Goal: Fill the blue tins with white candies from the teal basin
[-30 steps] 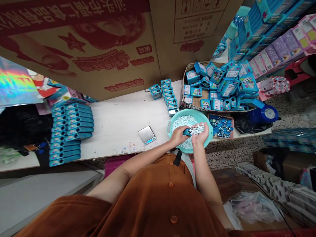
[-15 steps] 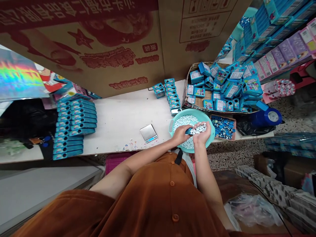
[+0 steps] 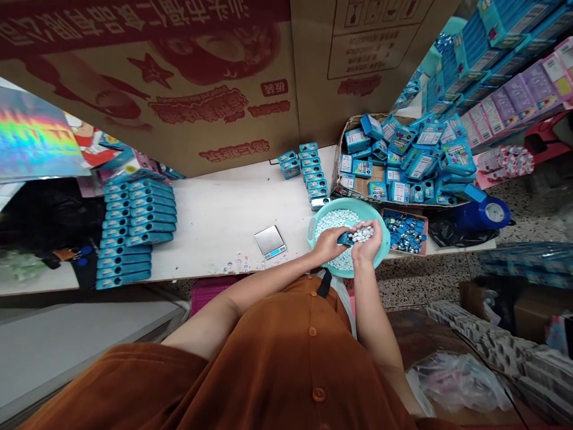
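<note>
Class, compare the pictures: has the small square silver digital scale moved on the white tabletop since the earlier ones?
No; against the front edge of the white tabletop, the silver scale keeps its place, left of the round turquoise plastic basin.
</note>
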Demonstrator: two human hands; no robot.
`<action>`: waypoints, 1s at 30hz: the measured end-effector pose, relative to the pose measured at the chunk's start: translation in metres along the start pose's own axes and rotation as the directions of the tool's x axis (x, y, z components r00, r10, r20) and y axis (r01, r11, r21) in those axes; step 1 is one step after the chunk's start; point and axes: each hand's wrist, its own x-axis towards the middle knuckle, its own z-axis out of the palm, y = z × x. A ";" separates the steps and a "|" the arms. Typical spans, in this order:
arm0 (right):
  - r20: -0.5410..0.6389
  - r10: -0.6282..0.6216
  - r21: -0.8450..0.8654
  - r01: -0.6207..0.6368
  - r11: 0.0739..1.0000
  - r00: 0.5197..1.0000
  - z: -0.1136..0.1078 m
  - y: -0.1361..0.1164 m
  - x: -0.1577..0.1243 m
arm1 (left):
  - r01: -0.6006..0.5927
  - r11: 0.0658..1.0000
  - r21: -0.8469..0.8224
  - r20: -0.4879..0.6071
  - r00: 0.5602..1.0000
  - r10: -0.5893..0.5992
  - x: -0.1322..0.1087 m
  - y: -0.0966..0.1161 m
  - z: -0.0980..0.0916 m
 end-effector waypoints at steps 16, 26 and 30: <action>-0.012 -0.057 -0.093 0.056 0.994 0.998 -0.006 0.001 -0.002 | 0.040 0.998 -0.041 0.014 0.999 -0.039 0.000 0.007 -0.002; -0.007 -0.062 -0.058 0.061 0.996 0.998 -0.004 0.000 -0.006 | 0.025 0.997 -0.071 -0.014 1.000 -0.026 -0.001 0.003 0.001; 0.025 -0.037 -0.002 0.037 0.999 0.999 -0.001 0.000 -0.007 | -0.001 0.999 -0.034 -0.010 1.000 0.001 -0.002 0.001 0.002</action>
